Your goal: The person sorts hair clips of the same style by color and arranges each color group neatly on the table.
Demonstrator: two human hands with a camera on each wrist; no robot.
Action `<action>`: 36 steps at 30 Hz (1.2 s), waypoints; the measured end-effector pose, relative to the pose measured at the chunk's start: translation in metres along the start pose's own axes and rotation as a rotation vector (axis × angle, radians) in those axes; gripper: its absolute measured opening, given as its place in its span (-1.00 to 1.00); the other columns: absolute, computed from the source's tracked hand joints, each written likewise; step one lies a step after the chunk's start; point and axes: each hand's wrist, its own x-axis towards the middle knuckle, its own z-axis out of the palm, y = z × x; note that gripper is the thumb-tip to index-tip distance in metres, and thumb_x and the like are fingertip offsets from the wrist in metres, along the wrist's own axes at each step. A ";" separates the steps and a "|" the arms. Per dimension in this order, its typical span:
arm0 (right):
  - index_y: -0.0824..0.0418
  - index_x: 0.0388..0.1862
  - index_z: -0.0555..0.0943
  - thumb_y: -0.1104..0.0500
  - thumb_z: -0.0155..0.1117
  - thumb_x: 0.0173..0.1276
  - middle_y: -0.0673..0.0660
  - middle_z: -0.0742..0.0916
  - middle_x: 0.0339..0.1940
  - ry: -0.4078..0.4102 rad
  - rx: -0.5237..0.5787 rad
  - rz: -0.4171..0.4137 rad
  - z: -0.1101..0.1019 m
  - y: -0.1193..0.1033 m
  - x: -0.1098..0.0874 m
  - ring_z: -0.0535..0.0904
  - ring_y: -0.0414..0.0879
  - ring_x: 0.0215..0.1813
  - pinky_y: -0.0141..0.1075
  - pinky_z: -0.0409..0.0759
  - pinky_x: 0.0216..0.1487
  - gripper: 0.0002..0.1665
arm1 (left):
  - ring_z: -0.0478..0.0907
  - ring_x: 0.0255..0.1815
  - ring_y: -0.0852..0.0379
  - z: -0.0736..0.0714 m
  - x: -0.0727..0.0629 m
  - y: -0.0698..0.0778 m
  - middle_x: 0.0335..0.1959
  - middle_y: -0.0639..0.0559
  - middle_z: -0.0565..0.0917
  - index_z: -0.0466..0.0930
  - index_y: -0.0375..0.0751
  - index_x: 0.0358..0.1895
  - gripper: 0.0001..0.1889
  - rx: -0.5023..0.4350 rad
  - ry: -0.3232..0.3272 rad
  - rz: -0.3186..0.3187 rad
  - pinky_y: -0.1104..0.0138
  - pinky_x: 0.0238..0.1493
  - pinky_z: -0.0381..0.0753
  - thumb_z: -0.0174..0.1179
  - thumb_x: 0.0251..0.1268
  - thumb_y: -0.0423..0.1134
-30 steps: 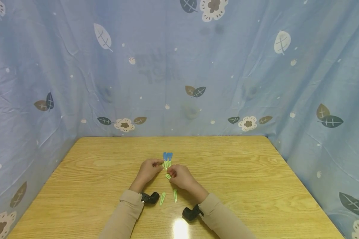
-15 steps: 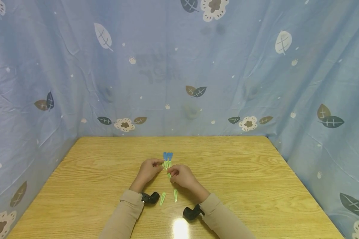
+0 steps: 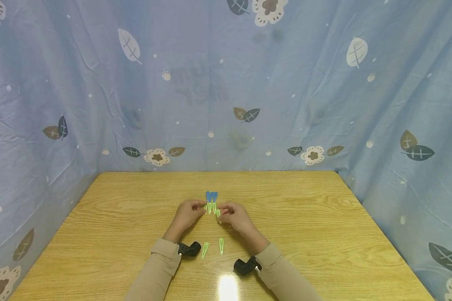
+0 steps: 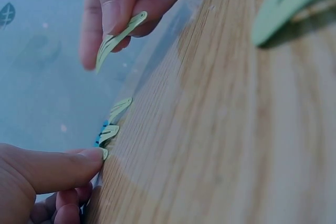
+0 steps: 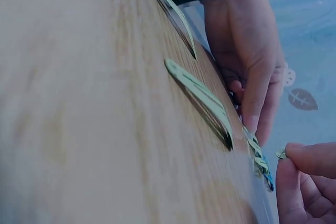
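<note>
- The yellow-tan wood-grain table (image 3: 305, 221) has its far, left and right edges in view; wide stretches of wood run from the hands to both side edges, a narrower one to the far edge.
- A blue fabric curtain (image 3: 211, 92) printed with leaves and flowers rises beyond those three edges.
- The left hand (image 3: 186, 215) has thumb and finger bent in, gripping the leftmost light-green snap clip (image 4: 105, 153) of a row of three, nearer the far edge than the hands' sleeves.
- The right hand (image 3: 239, 217) pinches a separate light-green snap clip (image 3: 218, 213) by thumb and fingers, just right of that row.
- Blue snap clips (image 3: 211, 196) lie side by side on the row's far-edge side, ends meeting the green ones.
- Two loose light-green snap clips (image 3: 221, 246) lie nearer the person, between the forearms, apart from each other.
- A black wrist device (image 3: 190, 249) on the left arm stands just beside one loose clip; another black wrist device (image 3: 244, 266) is on the right arm.
</note>
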 end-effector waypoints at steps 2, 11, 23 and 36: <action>0.42 0.01 0.60 0.39 0.34 0.14 0.19 0.67 -0.32 0.014 0.012 -0.003 -0.001 0.002 0.002 0.54 -0.19 -0.35 -0.35 0.54 -0.31 -0.59 | 0.37 -0.46 0.16 0.000 0.000 0.000 -0.47 0.05 0.53 0.70 -0.14 -0.02 -0.72 -0.007 0.000 0.001 0.34 -0.43 0.36 0.28 0.17 -0.31; 0.38 -0.04 0.63 0.39 0.34 0.13 0.12 0.66 -0.36 0.083 -0.043 0.018 -0.003 0.006 0.012 0.52 -0.19 -0.36 -0.37 0.53 -0.32 -0.64 | 0.38 -0.45 0.15 -0.001 -0.002 0.000 -0.46 0.05 0.55 0.69 -0.15 -0.01 -0.72 -0.012 -0.001 -0.007 0.33 -0.41 0.38 0.27 0.19 -0.31; 0.37 -0.04 0.62 0.37 0.30 0.18 0.11 0.64 -0.40 0.087 -0.120 0.025 0.002 0.001 0.027 0.48 -0.15 -0.38 -0.35 0.50 -0.37 -0.67 | 0.39 -0.47 0.16 0.000 -0.002 -0.001 -0.45 0.04 0.56 0.70 -0.15 -0.02 -0.72 -0.027 0.000 0.003 0.33 -0.43 0.39 0.27 0.17 -0.32; 0.36 -0.11 0.64 0.38 0.31 0.17 0.11 0.64 -0.46 0.104 -0.255 0.021 0.007 -0.003 0.031 0.48 -0.14 -0.45 -0.34 0.48 -0.41 -0.73 | 0.39 -0.46 0.17 0.000 -0.002 0.000 -0.47 0.06 0.55 0.69 -0.14 -0.01 -0.72 -0.026 -0.006 -0.008 0.33 -0.41 0.40 0.27 0.18 -0.33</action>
